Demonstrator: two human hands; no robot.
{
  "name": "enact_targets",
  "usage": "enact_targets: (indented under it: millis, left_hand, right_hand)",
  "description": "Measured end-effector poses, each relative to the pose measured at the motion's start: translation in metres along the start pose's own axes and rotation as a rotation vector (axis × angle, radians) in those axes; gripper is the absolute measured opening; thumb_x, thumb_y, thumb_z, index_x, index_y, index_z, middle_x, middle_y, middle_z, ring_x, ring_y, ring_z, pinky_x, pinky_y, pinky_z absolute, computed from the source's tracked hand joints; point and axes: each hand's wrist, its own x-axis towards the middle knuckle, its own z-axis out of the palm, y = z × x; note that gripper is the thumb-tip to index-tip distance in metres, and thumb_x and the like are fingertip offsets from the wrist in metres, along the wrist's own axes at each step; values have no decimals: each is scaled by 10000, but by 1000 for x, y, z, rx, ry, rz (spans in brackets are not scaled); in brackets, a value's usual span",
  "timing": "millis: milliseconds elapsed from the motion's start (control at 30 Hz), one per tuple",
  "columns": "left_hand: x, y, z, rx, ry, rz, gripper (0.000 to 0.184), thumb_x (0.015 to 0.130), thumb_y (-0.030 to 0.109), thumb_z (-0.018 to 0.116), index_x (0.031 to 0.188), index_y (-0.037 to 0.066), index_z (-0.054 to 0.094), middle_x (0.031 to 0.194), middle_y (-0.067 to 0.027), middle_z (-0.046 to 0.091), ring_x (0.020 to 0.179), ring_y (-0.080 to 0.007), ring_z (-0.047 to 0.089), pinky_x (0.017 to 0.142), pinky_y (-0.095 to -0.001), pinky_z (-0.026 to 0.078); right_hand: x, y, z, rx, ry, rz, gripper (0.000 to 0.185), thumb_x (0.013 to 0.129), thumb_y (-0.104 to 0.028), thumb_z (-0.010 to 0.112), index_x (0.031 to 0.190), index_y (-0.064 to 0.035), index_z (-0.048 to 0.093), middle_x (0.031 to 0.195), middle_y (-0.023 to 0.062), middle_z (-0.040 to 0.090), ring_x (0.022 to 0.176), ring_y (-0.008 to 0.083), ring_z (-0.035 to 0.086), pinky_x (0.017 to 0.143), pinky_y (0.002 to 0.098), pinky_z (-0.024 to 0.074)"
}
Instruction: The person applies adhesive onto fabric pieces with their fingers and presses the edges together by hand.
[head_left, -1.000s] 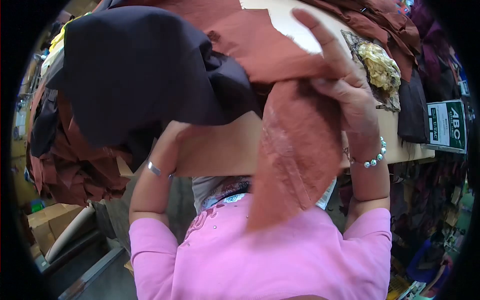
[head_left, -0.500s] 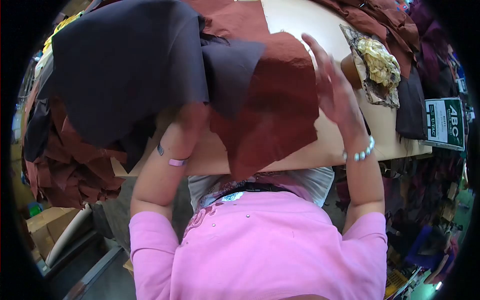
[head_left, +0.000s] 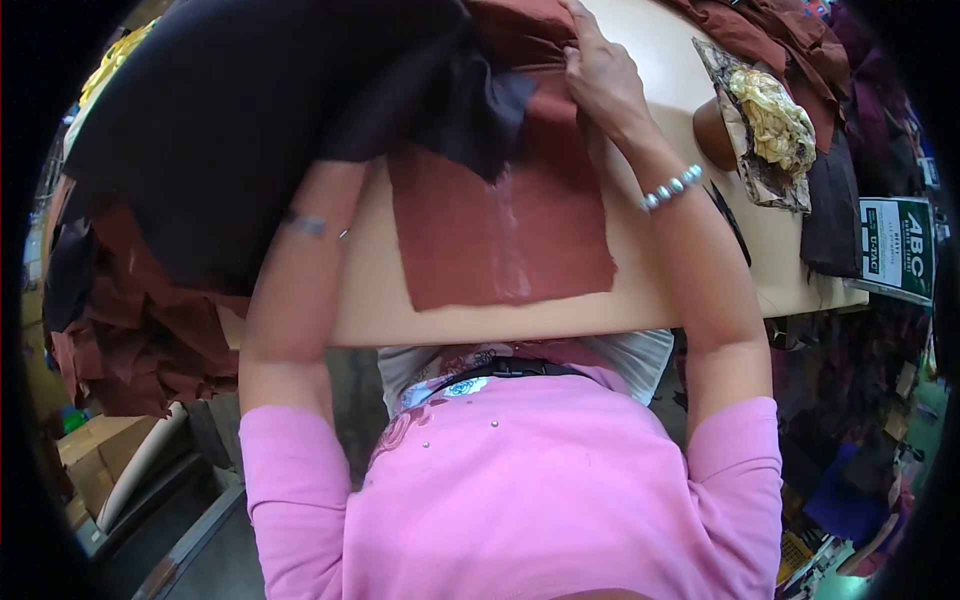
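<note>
My right hand is closed on the right edge of a reddish-brown fabric piece at the far part of the table. The near part of that piece lies flat, with a pale streak down its middle. A large dark fabric sheet is draped over my left hand, so its fingers are hidden; only the left forearm shows below. A crumpled corner of the dark sheet hangs over the brown piece.
At the right, a board with a yellowish crusted mass rests against a brown round container. A black slim object lies nearby. Brown scraps hang at the left table edge. A green-white ABC box is at far right.
The brown piece has come down flat on the table. My right hand went from open beside it to gripping its edge, farther up. The dark sheet shifted toward the right.
</note>
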Motion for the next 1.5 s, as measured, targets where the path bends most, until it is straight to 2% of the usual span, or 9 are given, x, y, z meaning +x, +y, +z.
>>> enact_targets:
  millis: [367,567,833,1033,1067,1133,1233,1367,1500]
  left_hand:
    - [-13,27,21,-13,27,128,681,825,412,551,1423,182,322,1297,-116,508,1017,-282,574,848,-389,479]
    - [-6,20,2,-92,-255,172,681,829,414,544,1427,181,316,1298,-117,508,1019,-279,574,850,-388,478]
    - [-25,-10,-71,-811,-669,-45,682,834,417,535,1431,181,308,1298,-119,507,1020,-275,574,853,-387,476]
    - [20,-14,-107,-1458,13,-158,562,935,390,493,1397,103,350,1282,-148,519,1122,-204,529,950,-381,442]
    - [29,-58,-76,-1429,228,-336,546,934,350,509,1393,96,358,1306,-136,499,1133,-205,523,964,-365,433]
    - [34,-20,-63,-961,-70,-256,566,892,250,601,1380,68,379,1350,-110,460,1194,-200,481,1017,-307,385]
    - [34,10,-44,156,-238,108,642,830,475,607,1350,143,430,1352,-139,451,1306,-346,331,1061,-554,233]
    - [17,-21,4,460,29,276,490,819,417,639,1199,117,564,1298,-121,475,1256,-324,383,1034,-500,297]
    - [0,2,0,290,292,257,262,752,41,614,997,133,629,1120,-10,560,1077,-231,514,857,-370,430]
  right_hand:
    - [36,-16,7,-303,-124,108,649,801,-72,528,1406,-124,300,1040,255,615,948,390,610,812,504,468]
    - [21,13,42,-229,359,-294,608,824,-24,438,1408,-136,309,880,229,634,689,344,646,568,443,515]
    - [20,8,39,-259,279,-162,544,830,-26,415,1366,-105,376,773,192,641,630,349,635,564,442,514]
    - [16,11,36,-202,287,-174,534,836,-34,411,1365,-96,377,734,195,634,625,350,631,561,443,507]
    - [17,11,35,-189,281,-170,534,837,-35,411,1366,-96,376,728,193,634,625,351,631,562,444,506]
    - [16,6,31,-178,252,-126,536,835,-30,410,1366,-96,377,733,200,635,628,357,629,570,447,504]
    - [16,6,29,-183,244,-125,535,833,-29,413,1363,-97,384,742,208,637,628,364,626,580,451,503]
    - [23,23,32,-215,385,-313,525,832,-35,420,1352,-103,402,775,213,641,644,369,625,600,452,503]
    - [25,23,27,-177,260,-200,496,850,-66,432,1343,-105,410,828,207,643,690,366,629,628,448,506]
